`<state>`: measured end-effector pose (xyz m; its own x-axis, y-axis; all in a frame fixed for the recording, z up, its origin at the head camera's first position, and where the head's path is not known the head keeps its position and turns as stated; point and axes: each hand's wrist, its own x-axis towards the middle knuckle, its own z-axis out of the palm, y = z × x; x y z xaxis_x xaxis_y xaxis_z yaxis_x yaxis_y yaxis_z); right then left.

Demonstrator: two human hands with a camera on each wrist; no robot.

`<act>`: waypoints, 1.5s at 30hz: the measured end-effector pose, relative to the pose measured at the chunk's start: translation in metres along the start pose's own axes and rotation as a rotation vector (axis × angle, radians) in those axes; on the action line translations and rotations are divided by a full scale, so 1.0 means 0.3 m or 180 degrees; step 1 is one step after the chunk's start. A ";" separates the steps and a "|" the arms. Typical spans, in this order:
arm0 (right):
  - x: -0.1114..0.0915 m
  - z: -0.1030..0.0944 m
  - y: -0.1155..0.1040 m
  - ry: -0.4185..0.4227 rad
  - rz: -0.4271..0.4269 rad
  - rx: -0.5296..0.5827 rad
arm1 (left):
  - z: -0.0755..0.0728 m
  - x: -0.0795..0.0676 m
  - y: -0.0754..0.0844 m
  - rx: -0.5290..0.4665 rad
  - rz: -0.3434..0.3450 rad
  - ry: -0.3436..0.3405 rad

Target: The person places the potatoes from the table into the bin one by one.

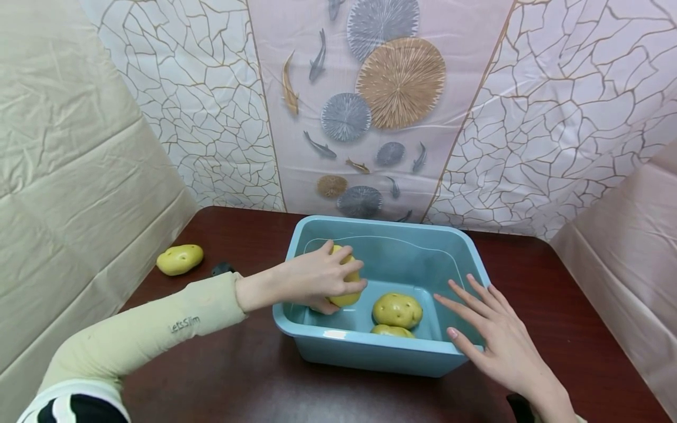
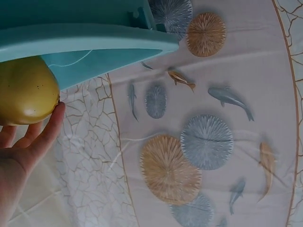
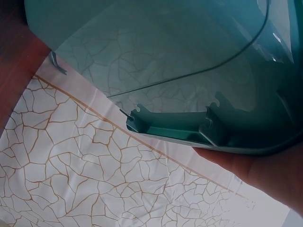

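My left hand (image 1: 322,276) grips a yellow potato (image 1: 346,288) inside the left part of a blue plastic tub (image 1: 381,346), fingers bent over it. In the left wrist view the left hand (image 2: 28,151) shows its fingers against the same potato (image 2: 28,92), near the tub's rim (image 2: 90,41). Two more potatoes lie on the tub floor, one (image 1: 398,310) behind the other (image 1: 392,332). With fingers spread, my right hand (image 1: 492,329) rests at the tub's right front rim; in the right wrist view part of this hand (image 3: 255,170) touches the rim's underside.
Another potato (image 1: 180,259) lies at the left edge of the dark red-brown table (image 1: 211,376). A small black object (image 1: 222,268) is partly hidden behind the left sleeve. Patterned cloth (image 1: 211,106) hangs behind the table, and plain beige cloth (image 1: 79,176) hangs at the left.
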<state>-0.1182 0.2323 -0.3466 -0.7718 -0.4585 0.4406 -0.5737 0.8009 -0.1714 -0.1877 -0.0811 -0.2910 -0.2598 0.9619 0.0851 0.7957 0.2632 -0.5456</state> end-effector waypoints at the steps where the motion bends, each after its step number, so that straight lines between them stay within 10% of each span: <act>1: 0.000 0.000 0.000 -0.0002 0.0001 0.0003 | 0.000 0.002 0.001 0.0012 0.0018 0.0009; 45: 0.001 0.001 0.001 -0.0002 -0.0015 0.0020 | 0.015 0.081 0.020 -0.0046 0.0417 -0.0541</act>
<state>-0.1186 0.2323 -0.3468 -0.7692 -0.4626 0.4407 -0.5791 0.7963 -0.1747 -0.1916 -0.0564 -0.2960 -0.2414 0.9619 -0.1283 0.8361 0.1390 -0.5307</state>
